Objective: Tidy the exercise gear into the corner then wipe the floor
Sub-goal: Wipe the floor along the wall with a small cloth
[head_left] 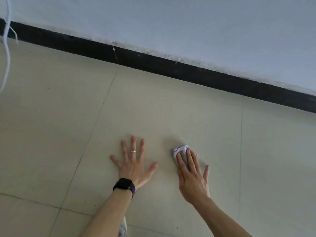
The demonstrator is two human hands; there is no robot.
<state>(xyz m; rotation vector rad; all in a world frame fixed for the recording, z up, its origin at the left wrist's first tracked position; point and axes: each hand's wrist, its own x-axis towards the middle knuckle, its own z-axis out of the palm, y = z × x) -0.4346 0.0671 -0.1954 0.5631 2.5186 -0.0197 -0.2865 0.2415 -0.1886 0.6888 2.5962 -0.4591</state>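
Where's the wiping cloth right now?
Head view, right of centre: the cloth lies on the tiled floor under the fingers of the right hand, beside the flat left hand.

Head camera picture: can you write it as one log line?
step: floor wipe | left hand: flat on floor | right hand: presses cloth down

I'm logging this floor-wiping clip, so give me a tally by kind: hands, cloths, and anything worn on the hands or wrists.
hands: 2 (left hand, right hand)
crumpled white cloth: 1, under the right hand's straight fingers
black wristwatch: 1, on the left wrist
thin silver ring: 1, on a left finger
Total: 5
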